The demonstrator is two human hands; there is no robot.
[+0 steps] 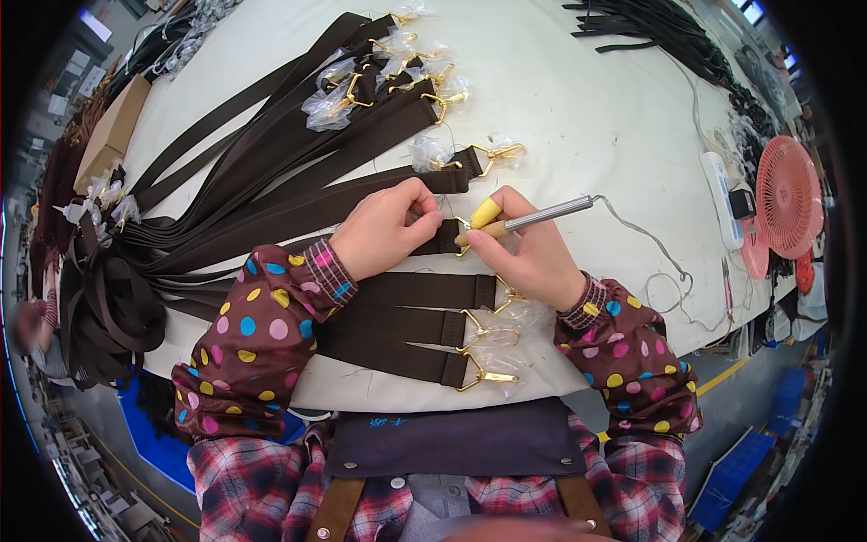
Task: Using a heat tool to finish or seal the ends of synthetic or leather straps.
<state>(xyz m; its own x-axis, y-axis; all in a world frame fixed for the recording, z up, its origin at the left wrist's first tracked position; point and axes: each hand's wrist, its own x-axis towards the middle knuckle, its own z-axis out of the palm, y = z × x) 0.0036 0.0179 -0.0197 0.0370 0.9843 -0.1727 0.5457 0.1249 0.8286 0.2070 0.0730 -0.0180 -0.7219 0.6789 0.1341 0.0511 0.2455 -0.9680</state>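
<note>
My left hand (389,227) is over the end of a dark brown webbing strap (443,237), thumb and forefinger close together at its upper edge. Whether they pinch a thread or the strap is unclear. My right hand (528,251), with yellow wrapping (485,213) on one finger, holds a corded pen-shaped tool (548,213) with a wooden part and metal barrel. Its wooden end is at this strap's gold metal hook (462,249). Below lie several more straps (427,290) with gold hooks (488,332), partly in clear plastic wrap.
More straps (271,169) fan out above, gathered into a coiled bundle (112,305) at left. A cardboard box (112,135) stands beyond. At right are a power strip (722,200), a pink fan (788,196) and the tool's cord (643,234). Black strips (650,34) lie at top right.
</note>
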